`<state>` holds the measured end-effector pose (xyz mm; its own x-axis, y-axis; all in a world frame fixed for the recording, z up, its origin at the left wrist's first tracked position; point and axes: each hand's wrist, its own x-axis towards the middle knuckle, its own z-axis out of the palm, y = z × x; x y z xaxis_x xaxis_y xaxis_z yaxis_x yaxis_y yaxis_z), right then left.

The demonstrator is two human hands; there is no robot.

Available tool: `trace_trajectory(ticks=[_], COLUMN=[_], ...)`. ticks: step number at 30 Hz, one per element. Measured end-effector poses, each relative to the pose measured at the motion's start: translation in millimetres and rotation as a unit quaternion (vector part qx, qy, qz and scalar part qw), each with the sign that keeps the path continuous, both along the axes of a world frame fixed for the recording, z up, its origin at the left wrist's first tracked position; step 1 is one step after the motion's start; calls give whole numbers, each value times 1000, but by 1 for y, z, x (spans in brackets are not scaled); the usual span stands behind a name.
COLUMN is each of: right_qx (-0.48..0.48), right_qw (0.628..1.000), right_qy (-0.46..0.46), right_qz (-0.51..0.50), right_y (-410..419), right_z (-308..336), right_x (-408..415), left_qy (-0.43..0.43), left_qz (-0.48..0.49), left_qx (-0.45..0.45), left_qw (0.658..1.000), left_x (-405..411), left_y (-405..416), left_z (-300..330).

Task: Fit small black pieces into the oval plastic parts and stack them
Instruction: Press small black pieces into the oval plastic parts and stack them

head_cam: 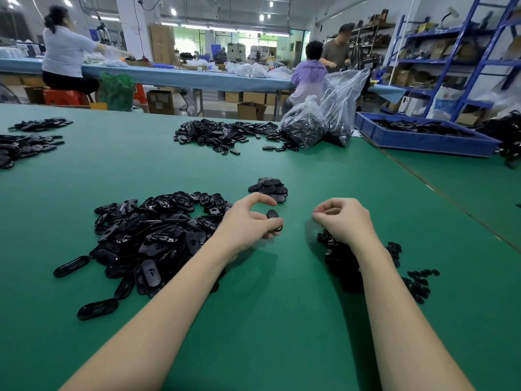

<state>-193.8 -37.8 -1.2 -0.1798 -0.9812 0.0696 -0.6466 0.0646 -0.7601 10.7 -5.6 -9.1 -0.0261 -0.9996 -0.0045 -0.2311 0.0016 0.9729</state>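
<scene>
Hands: left hand grips an oval plastic part, fingers curled round it just above the green table; right hand is curled, fingertips pinched together, and whether they hold a small piece I cannot tell.
Loose ovals: big heap lies left of the gripped part, touching the left forearm.
Small black pieces: pile sits under and behind the right wrist.
Stack: finished ovals rest just beyond the left fingers.
Far side: clear bags, blue bin.
Writing: lettering on a seated worker's purple shirt is too blurred to read.
</scene>
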Motion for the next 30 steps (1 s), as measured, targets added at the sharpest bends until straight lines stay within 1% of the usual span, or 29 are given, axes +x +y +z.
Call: trace_trajectory(ticks=[1, 2, 3, 4, 6, 12, 15, 24, 30], right_qx=[3, 16, 31, 43, 64, 103, 112, 60, 39], right_qw=[996, 987, 978, 971, 963, 945, 947, 981, 984], right_qy=[-88, -152, -190, -211, -223, -270, -261, -145, -125], right_qz=[29, 55, 80, 103, 135, 151, 151, 114, 125], right_y=[1, 3, 4, 5, 6, 3, 3, 5, 4], right_z=[4, 7, 10, 11, 13, 10, 8, 13, 18], right_x=[3, 6, 8, 11, 16, 24, 23, 22, 24], left_qy=[10, 26, 43, 62, 91, 86, 84, 37, 28], left_qz=[4, 8, 13, 16, 20, 37, 29, 22, 17], left_qx=[-5, -10, -11, -10, -8, -37, -40, -58, -63], left_qw=[1000, 1000, 999, 998, 996, 995, 995, 997, 997], left_x=[0, 0, 0, 0, -1, 0, 0, 3, 3], left_y=[0, 0, 0, 0, 0, -2, -2, 0, 0], left_z=[0, 1, 1, 2, 3, 4, 4, 6, 7])
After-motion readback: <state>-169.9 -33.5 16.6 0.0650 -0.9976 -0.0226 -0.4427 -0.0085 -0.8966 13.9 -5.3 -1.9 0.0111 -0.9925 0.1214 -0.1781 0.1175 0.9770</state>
